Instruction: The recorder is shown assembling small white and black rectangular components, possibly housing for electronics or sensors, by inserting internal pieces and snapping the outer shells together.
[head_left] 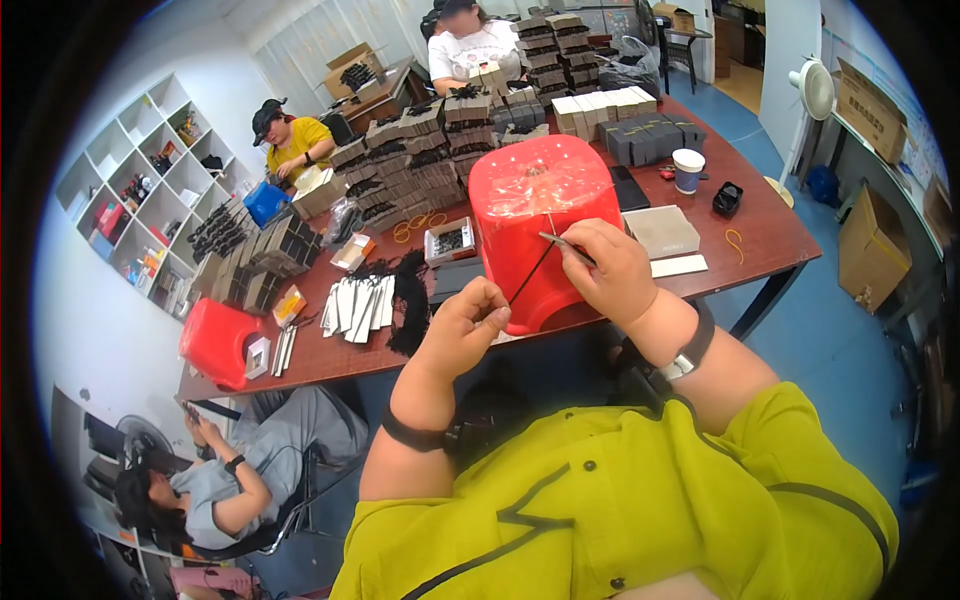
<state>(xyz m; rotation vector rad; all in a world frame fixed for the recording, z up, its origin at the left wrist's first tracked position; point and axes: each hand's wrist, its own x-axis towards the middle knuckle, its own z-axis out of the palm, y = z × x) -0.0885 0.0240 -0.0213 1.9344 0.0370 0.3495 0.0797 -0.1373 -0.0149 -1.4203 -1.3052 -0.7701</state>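
We see both hands pinched narrow in front of the red stool: the left hand [462, 328] grips the lower end of a black cord [532, 276] between thumb and fingers, while the right hand [610, 272] grips a slim metal tool [568, 249] whose tip meets the cord's upper end. The cord slants upward from left to right, close before the stool's near side; we judge that the two hands pull against each other to keep it straight. The red stool [543, 180] stands on the worktop [765, 225] with its seat up, clear film across the top, probably serving as a raised stand that brings the work nearer the eyes. We take it that the black cords [408, 305] and the fanned white strips [358, 308] lie left of it to be within easy reach, as does the small box [449, 242] of dark bits just beside it. Counting, we find two hands, one stretched cord, one tool, one flat beige box [662, 230] right of the stool with one loose white strip [680, 266] before it, one paper cup [687, 172], and a second red stool [220, 342] at the worktop's left end. The heaped cords and fanned strips overlap too much for us to count.
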